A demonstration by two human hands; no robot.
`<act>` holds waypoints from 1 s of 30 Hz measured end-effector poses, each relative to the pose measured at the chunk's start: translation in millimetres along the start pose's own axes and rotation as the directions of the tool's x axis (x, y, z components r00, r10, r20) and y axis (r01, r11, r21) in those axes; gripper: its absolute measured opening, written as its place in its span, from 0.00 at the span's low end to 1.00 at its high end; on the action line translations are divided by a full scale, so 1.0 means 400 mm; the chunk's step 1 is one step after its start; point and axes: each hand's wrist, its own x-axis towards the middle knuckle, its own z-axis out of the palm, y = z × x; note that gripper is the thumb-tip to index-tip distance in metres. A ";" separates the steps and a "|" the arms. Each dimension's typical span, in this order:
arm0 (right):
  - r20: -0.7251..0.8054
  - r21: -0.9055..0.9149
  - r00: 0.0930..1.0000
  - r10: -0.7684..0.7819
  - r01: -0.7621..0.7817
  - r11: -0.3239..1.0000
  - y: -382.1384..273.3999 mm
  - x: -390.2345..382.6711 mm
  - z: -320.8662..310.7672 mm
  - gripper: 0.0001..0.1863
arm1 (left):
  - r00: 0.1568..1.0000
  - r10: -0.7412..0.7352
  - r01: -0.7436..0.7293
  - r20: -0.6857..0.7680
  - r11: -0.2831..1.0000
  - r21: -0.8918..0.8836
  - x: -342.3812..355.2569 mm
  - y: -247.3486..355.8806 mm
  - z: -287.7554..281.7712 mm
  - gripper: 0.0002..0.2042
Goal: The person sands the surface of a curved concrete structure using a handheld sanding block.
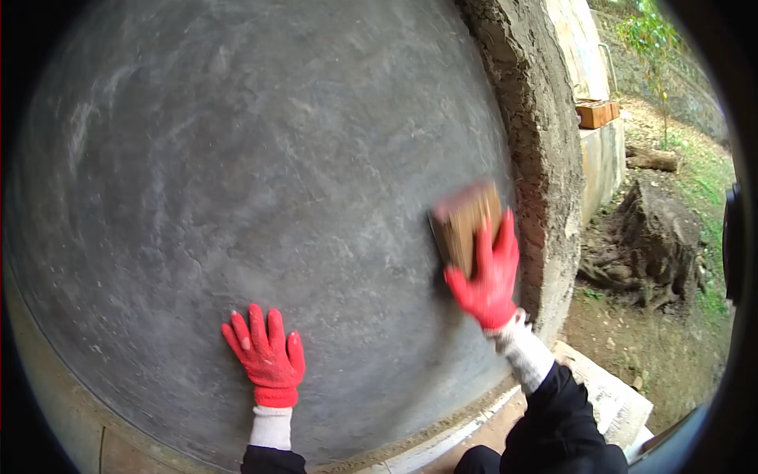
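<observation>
A dark grey plastered wall (332, 174) with pale smears fills most of the view. On its lower part, my left hand (268, 349), in a red glove, lies flat with the fingers spread and holds nothing. Further right, my right hand (491, 276), also red-gloved, grips a brown wood-coloured block (467, 225) with a striped face and a pinkish end. The block is blurred and lies against the wall close to its right edge. Its far side is hidden, and so is its exact kind.
A rough cement edge (545, 158) borders the wall on the right. Beyond it are orange bricks (597, 114) on a ledge, a tree stump (647, 245) and sloping ground. Pale slabs (608, 387) lie at the lower right. A light ledge (55, 379) runs along the wall's bottom left.
</observation>
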 end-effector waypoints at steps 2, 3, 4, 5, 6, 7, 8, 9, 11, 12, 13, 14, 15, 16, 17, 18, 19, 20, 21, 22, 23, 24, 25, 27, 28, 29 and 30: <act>0.027 0.005 0.999 -0.035 0.035 0.999 0.042 -0.075 -0.007 0.46 | 1.000 -0.001 0.001 0.003 1.000 0.023 0.015 0.021 -0.019 0.25; 0.010 -0.014 0.997 -0.080 0.080 0.997 0.030 -0.067 0.017 0.45 | 1.000 0.013 -0.013 -0.010 1.000 0.007 0.026 -0.009 0.003 0.25; 0.026 -0.023 0.991 -0.133 0.134 0.991 0.034 -0.044 0.013 0.44 | 1.000 0.001 -0.001 0.003 1.000 -0.001 0.024 -0.010 0.004 0.25; 0.019 -0.020 0.990 -0.140 0.141 0.990 0.002 0.045 0.008 0.43 | 1.000 -0.009 0.009 0.020 1.000 -0.002 0.015 -0.011 -0.003 0.24; -0.056 -0.029 0.972 -0.230 0.229 0.973 -0.015 0.159 0.004 0.42 | 1.000 -0.015 0.015 0.028 1.000 -0.018 0.010 -0.007 -0.010 0.24; -0.083 -0.057 0.965 -0.247 0.243 0.968 -0.026 0.271 0.011 0.41 | 1.000 -0.009 0.010 0.026 1.000 -0.024 0.010 -0.010 -0.013 0.24; -0.137 -0.043 0.968 -0.210 0.206 0.978 -0.044 0.384 0.014 0.40 | 1.000 -0.005 0.006 0.023 1.000 -0.030 0.008 -0.008 -0.012 0.24; -0.175 -0.026 0.965 -0.194 0.193 0.981 -0.040 0.493 0.015 0.38 | 1.000 -0.009 0.010 0.015 0.999 -0.037 0.008 -0.002 -0.013 0.24; -0.204 -0.035 0.963 -0.174 0.171 0.985 -0.056 0.646 -0.001 0.36 | 1.000 -0.016 0.016 0.001 0.999 -0.042 0.006 -0.005 -0.011 0.23; -0.221 -0.032 0.963 -0.152 0.148 0.988 -0.059 0.653 0.002 0.36 | 1.000 -0.018 0.018 0.003 0.999 -0.044 0.004 -0.006 -0.013 0.23; -0.237 -0.029 0.963 -0.129 0.126 0.992 -0.061 0.654 0.005 0.36 | 1.000 -0.016 0.016 -0.013 0.999 -0.048 0.004 -0.007 -0.015 0.23; -0.227 -0.018 0.964 -0.137 0.136 0.991 -0.060 0.611 0.006 0.37 | 0.999 -0.015 0.013 -0.029 0.999 -0.052 0.003 -0.009 -0.017 0.23; -0.215 -0.003 0.966 -0.145 0.147 0.989 -0.051 0.526 0.019 0.38 | 0.999 -0.020 0.019 -0.025 0.999 -0.050 -0.003 -0.014 -0.020 0.23; -0.183 -0.041 0.969 -0.165 0.160 0.986 -0.035 0.406 0.032 0.40 | 1.000 -0.019 0.019 0.006 0.999 -0.041 -0.010 -0.021 -0.022 0.23; -0.099 -0.063 0.975 -0.201 0.196 0.979 0.002 0.278 0.011 0.43 | 1.000 -0.018 0.020 0.022 0.998 -0.053 -0.004 -0.014 -0.021 0.24; -0.043 -0.072 0.979 -0.201 0.197 0.978 0.056 0.125 0.007 0.45 | 1.000 -0.022 0.023 0.016 0.997 -0.067 0.005 -0.009 -0.018 0.24; 0.015 -0.091 0.987 -0.160 0.160 0.983 0.107 -0.030 -0.001 0.47 | 1.000 -0.015 0.016 0.015 0.997 -0.071 0.011 -0.002 -0.016 0.24; 0.055 -0.091 0.988 -0.142 0.147 0.985 0.142 -0.113 -0.007 0.47 | 1.000 -0.007 0.008 0.014 0.997 -0.070 0.018 0.002 -0.018 0.24; 0.100 -0.083 0.988 -0.116 0.124 0.989 0.151 -0.164 -0.010 0.47 | 1.000 -0.007 0.009 0.028 0.997 -0.073 0.014 -0.002 -0.021 0.24; 0.077 -0.051 0.985 -0.153 0.157 0.986 0.127 -0.119 -0.007 0.46 | 1.000 -0.009 0.011 0.021 0.998 -0.064 0.015 -0.007 -0.018 0.24; 0.081 -0.065 0.977 -0.197 0.203 0.977 0.118 -0.053 -0.003 0.43 | 1.000 -0.010 0.011 0.013 0.998 -0.056 0.012 -0.010 -0.017 0.24; 0.021 -0.068 0.967 -0.254 0.255 0.965 0.086 0.058 -0.005 0.42 | 1.000 -0.008 0.009 0.017 0.998 -0.061 0.008 -0.009 -0.013 0.24; -0.008 -0.072 0.950 -0.311 0.310 0.948 0.052 0.177 -0.003 0.41 | 1.000 -0.004 0.004 0.005 0.998 -0.055 0.005 -0.010 -0.010 0.24; -0.112 -0.041 0.938 -0.327 0.325 0.945 0.008 0.406 0.005 0.39 | 1.000 0.004 -0.004 -0.005 0.999 -0.049 0.003 -0.007 -0.008 0.24; -0.142 -0.038 0.941 -0.306 0.304 0.952 -0.001 0.513 0.004 0.39 | 1.000 0.001 -0.001 -0.004 0.999 -0.047 0.005 -0.003 -0.010 0.24; -0.172 -0.027 0.945 -0.280 0.280 0.960 -0.014 0.583 0.003 0.39 | 1.000 -0.002 0.002 0.002 0.999 -0.038 0.006 -0.004 -0.012 0.24; -0.138 0.010 0.978 -0.156 0.159 0.987 -0.045 0.615 -0.017 0.39 | 1.000 0.003 -0.002 0.007 0.999 -0.032 0.007 -0.006 -0.014 0.24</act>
